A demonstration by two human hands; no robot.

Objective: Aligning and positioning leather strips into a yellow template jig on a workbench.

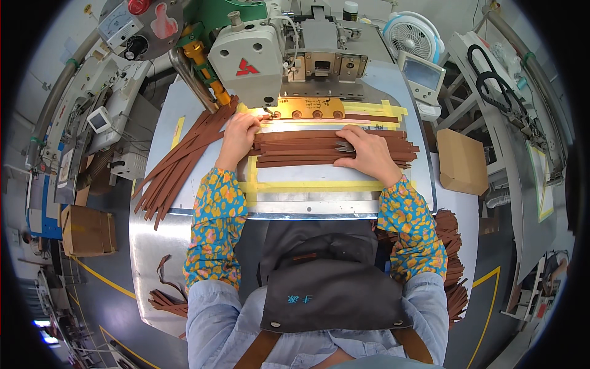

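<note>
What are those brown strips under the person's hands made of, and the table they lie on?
The brown strips look like leather or a leather-like material: matte, reddish-brown, flat, and those in the loose pile on the left bend a little. The table looks like bare metal: silvery, smooth, slightly reflective, with yellow tape stuck on it.

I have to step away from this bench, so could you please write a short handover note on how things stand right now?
Left hand: flat on the near end of one long brown leather strap, pressing it by the needle of the grey industrial sewing machine.
Right hand: palm down on the row of brown leather straps on the steel table, a small pair of metal snips under its fingers.
Done or not: cannot tell; no stitching is visible on any strap.
Left: a fanned pile of brown straps at the left edge, more straps by the right elbow.
</note>
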